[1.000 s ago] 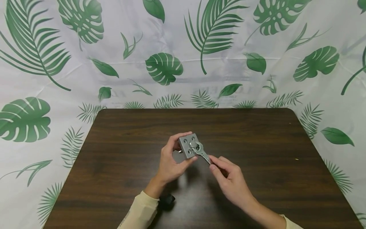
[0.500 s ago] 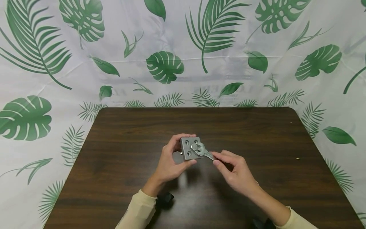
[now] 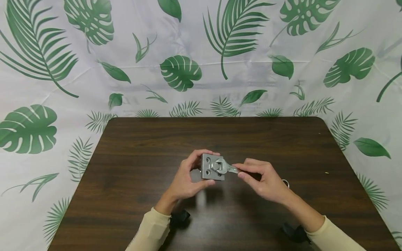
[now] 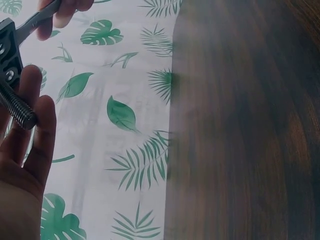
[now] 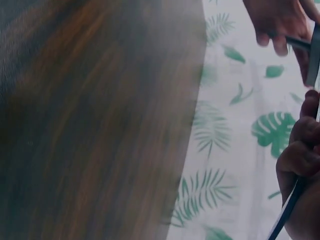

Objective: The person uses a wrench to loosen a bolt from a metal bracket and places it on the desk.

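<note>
Left hand (image 3: 184, 182): fingers and thumb grasping a grey, square metal plate with round holes (image 3: 206, 166), held over the middle of the dark brown wood-grain tabletop (image 3: 141, 157). Black threaded rod (image 4: 20, 112) projects from its left side. Right hand (image 3: 265, 181): pinching a silver metal wrench (image 3: 231, 169), its head at the plate's right face; seating unclear. Far side: white leaf-printed cloth (image 3: 138, 83).

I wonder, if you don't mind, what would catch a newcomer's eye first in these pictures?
Probably the backdrop, white with large green leaves, behind the dark table. Next come the grey block in the left grip and the wrench in the right grip, meeting at a bolt over the table. A threaded rod shows at the left edge of the left wrist view.
</note>
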The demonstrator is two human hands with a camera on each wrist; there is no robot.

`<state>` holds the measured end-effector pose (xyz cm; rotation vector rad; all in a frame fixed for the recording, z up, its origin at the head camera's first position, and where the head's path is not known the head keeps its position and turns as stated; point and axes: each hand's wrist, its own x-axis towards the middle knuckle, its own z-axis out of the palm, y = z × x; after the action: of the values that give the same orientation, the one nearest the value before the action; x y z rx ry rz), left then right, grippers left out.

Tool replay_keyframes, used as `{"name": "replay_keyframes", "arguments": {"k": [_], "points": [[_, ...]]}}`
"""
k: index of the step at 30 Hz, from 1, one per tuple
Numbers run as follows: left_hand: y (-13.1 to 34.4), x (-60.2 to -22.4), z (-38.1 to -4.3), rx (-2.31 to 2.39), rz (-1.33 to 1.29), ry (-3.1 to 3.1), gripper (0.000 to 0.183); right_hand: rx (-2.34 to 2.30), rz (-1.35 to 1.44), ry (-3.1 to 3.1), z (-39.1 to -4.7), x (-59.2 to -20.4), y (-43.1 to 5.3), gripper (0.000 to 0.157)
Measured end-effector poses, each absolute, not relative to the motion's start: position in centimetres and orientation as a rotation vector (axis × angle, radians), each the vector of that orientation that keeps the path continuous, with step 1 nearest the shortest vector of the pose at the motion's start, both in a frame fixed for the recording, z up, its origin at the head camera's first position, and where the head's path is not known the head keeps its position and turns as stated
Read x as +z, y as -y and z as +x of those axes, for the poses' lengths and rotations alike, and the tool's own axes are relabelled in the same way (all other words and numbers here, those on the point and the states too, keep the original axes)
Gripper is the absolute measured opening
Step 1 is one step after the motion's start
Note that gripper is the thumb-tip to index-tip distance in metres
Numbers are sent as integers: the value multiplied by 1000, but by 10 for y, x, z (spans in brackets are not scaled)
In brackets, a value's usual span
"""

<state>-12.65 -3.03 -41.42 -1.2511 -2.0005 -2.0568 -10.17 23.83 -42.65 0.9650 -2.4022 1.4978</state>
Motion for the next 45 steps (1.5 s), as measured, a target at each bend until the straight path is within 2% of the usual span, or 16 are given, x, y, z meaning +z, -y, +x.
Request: {"name": "replay_keyframes", "arguments": {"k": [8,21,27,37,45], "points": [[29,-415,-125,-2089,-1288,2061,65,1502,1109,2330,-113,-430,-249,40],[30,-418,-127,-2072,-1251,2034,66,1503,1043,2433,-114,-423,-250,34],[30,-419,-128,-2069,-1253,1961,61,1516,912,2489,-104,-421,-247,33],[26,-417,-127,-2005,-1122,1920,64,1776,474,2392,-67,-425,-211,32],[19,-419,-126,-1941,-1029,1879,68,1889,374,2262,-51,-428,-190,26]]}}
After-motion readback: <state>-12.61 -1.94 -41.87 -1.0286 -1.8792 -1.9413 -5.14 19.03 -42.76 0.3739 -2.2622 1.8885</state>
